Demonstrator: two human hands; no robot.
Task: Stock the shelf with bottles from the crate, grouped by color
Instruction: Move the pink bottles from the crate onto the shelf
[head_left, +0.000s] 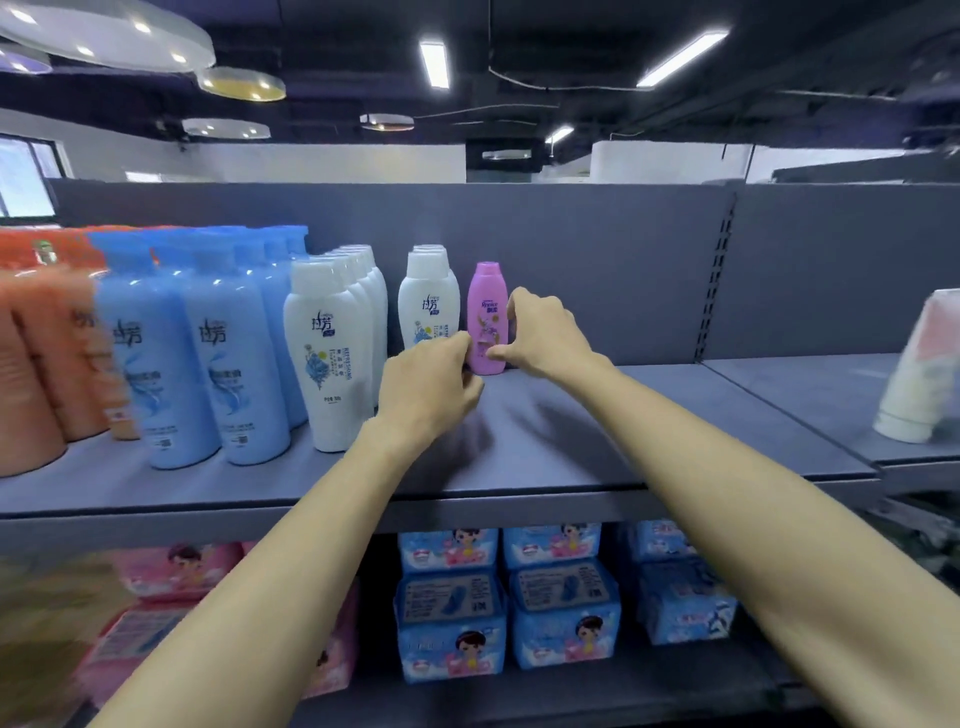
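Blurred and cut off at left edge: orange bottles (36, 358). Smeared at right: pale bottle (919, 364). Purple bottle (487, 312) base hidden behind fingers.

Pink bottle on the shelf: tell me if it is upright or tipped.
Upright. The pink bottle stands on its base on the shelf, cap up, between both hands.

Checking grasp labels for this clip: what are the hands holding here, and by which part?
The purple bottle, upright on the shelf. The left hand pinches its lower left side; the right hand curls round its right side.
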